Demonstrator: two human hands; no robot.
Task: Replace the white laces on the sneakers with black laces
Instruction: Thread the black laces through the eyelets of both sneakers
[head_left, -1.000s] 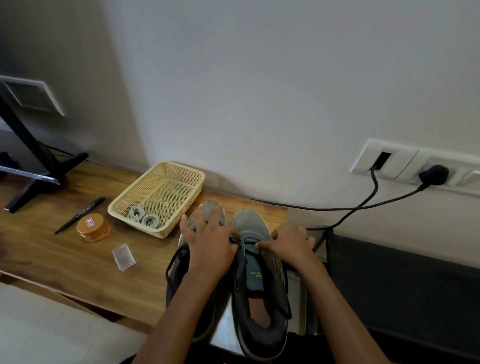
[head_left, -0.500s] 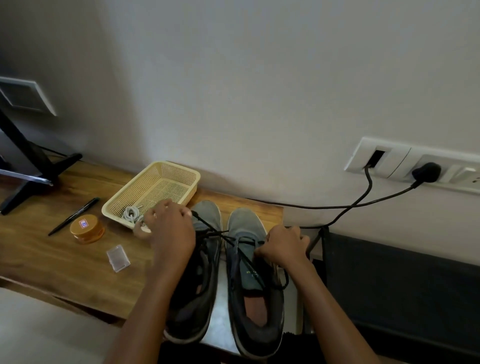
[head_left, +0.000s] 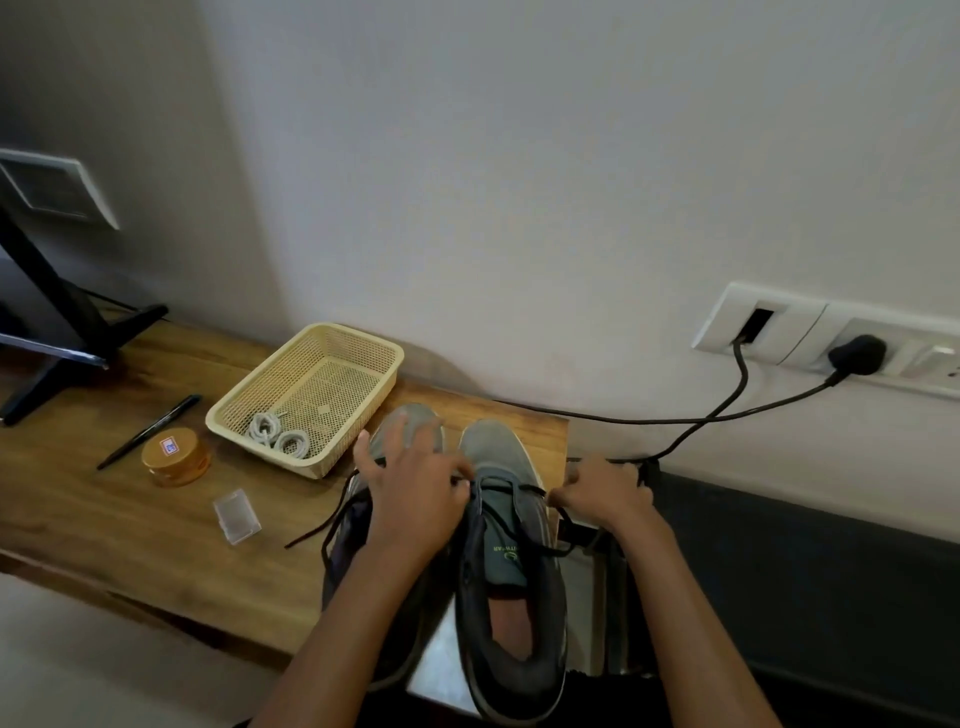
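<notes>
Two grey sneakers stand side by side at the table's right end, the left sneaker (head_left: 415, 421) partly under my left hand (head_left: 415, 499). A black lace (head_left: 511, 488) crosses the lower eyelets of the right sneaker (head_left: 498, 519). My left hand pinches the lace at that shoe's inner edge, with its other fingers spread over the left sneaker. Beside the shoe's outer edge, my right hand (head_left: 605, 493) is curled and pinches the lace's other end. A loose lace end (head_left: 311, 530) trails on the wood. Coiled white laces (head_left: 278, 439) lie in the yellow basket (head_left: 363, 348).
On the wooden table (head_left: 130, 535) lie a small clear plastic box (head_left: 236, 515), an orange round tin (head_left: 175, 456) and a black pen (head_left: 148, 431). A black stand (head_left: 67, 332) occupies the far left. Black cables (head_left: 727, 410) run from the wall sockets (head_left: 810, 332) to the right of the shoes.
My left hand came back from near the basket to the gap between the sneakers. The lace it had pulled out to the left now lies slack, with a loose end on the table. My right hand stayed put.
</notes>
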